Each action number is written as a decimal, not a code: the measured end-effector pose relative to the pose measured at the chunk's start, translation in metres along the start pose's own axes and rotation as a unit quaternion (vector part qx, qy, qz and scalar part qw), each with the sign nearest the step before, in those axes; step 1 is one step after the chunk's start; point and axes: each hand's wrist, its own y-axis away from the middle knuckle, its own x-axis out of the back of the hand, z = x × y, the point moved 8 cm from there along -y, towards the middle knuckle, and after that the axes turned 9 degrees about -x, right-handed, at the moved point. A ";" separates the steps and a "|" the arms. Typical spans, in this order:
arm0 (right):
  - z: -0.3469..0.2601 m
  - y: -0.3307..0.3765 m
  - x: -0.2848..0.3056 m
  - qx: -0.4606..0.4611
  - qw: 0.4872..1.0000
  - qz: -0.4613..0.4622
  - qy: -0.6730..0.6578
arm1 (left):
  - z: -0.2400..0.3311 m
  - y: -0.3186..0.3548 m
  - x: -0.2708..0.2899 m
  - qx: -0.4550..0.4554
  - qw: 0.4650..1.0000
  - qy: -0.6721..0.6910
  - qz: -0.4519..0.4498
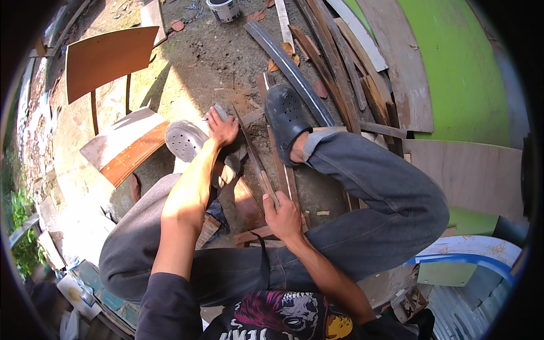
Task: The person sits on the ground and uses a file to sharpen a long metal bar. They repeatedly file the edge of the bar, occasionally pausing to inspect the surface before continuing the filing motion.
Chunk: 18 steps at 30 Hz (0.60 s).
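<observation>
In the head view I see my left hand point(222, 128) pressing a small grey block point(220, 111) against the far end of a thin wooden strip point(256, 157), fingers closed over it. My right hand point(281, 215) grips the strip's near end, closed tight. The strip runs tilted between my 2 knees, above the dirt ground point(209, 62). My right foot's dark clog point(286, 116) rests on stacked planks point(334, 68). A white paint tin point(224, 9) stands far ahead.

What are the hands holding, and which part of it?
The right hand grips the near end of a thin wooden strip. The left hand presses a small grey block against its far end.
</observation>
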 end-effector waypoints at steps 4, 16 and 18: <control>-0.003 0.002 0.006 -0.002 1.000 -0.011 -0.007 | 0.000 -0.002 0.001 -0.012 0.999 -0.030 0.006; -0.003 0.011 0.025 0.031 0.999 -0.002 0.026 | 0.004 0.001 0.004 0.006 1.000 -0.022 0.001; -0.004 0.009 0.026 0.016 1.000 -0.015 0.020 | 0.005 0.002 0.004 0.008 1.000 -0.020 -0.001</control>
